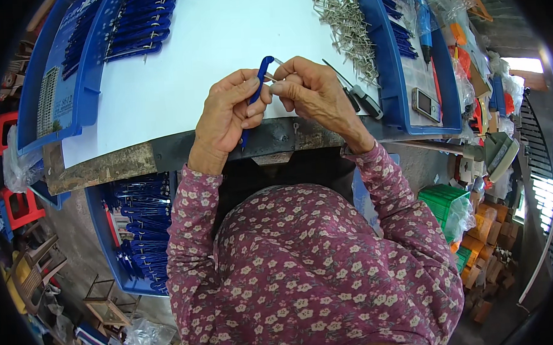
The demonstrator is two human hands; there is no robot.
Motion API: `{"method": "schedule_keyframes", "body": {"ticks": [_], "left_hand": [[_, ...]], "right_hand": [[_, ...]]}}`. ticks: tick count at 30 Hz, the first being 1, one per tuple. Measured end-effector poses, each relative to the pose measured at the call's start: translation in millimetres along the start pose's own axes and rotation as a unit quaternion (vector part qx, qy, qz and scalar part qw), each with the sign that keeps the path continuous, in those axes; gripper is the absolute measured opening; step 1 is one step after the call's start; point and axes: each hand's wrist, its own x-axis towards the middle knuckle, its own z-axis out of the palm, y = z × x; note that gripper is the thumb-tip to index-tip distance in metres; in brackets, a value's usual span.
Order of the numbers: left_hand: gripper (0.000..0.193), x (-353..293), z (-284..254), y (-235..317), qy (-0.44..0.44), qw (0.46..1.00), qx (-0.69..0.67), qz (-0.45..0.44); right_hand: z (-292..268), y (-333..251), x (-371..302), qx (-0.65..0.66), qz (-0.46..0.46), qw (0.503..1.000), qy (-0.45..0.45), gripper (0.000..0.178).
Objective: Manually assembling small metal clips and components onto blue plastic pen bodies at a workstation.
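Note:
Near the table's front edge, my left hand (229, 110) is closed round a long, slim blue plastic handle (261, 80), held upright and slightly tilted. Its hooked upper end points right, and its lower tip shows below my fingers. Close beside it, my right hand (313, 91) pinches a small thin metal piece (273, 78) against the handle's side; the fingers hide most of that piece. To the right on the white tabletop lies a pile of small T-shaped metal parts (347, 27). Two screwdrivers, one with a grey-and-black handle (367, 101), rest by my right wrist.
Rows of blue handles (140, 24) lie at the far left, beside a blue tray (88, 88). Another blue tray (401, 99) on the right holds a mobile phone (426, 104) and a blue power screwdriver (425, 27). Below the table stands a blue bin (117, 266) full of blue handles.

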Motion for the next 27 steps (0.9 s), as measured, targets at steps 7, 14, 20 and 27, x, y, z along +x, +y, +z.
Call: {"method": "schedule_keyframes", "body": {"ticks": [7,14,20,27], "left_hand": [[0.017,-2.6,5.0,-0.2,0.028,0.998,0.054,0.015],[0.017,-5.5,11.8,-0.8,0.034,0.991,0.124,0.045],[0.017,-7.3,14.3,-1.8,0.038,0.972,0.219,0.074],[0.016,-7.5,17.5,-3.6,0.040,0.980,0.185,0.063]], "right_hand": [[-1.7,-1.9,-1.9,-0.012,0.023,1.000,-0.009,0.018],[-2.9,-0.3,-3.9,0.015,0.030,0.999,-0.021,0.017],[-3.1,6.6,-5.1,0.044,0.022,0.998,-0.035,0.020],[-2.3,10.0,-7.4,0.040,-0.003,0.999,-0.032,0.019]]}}
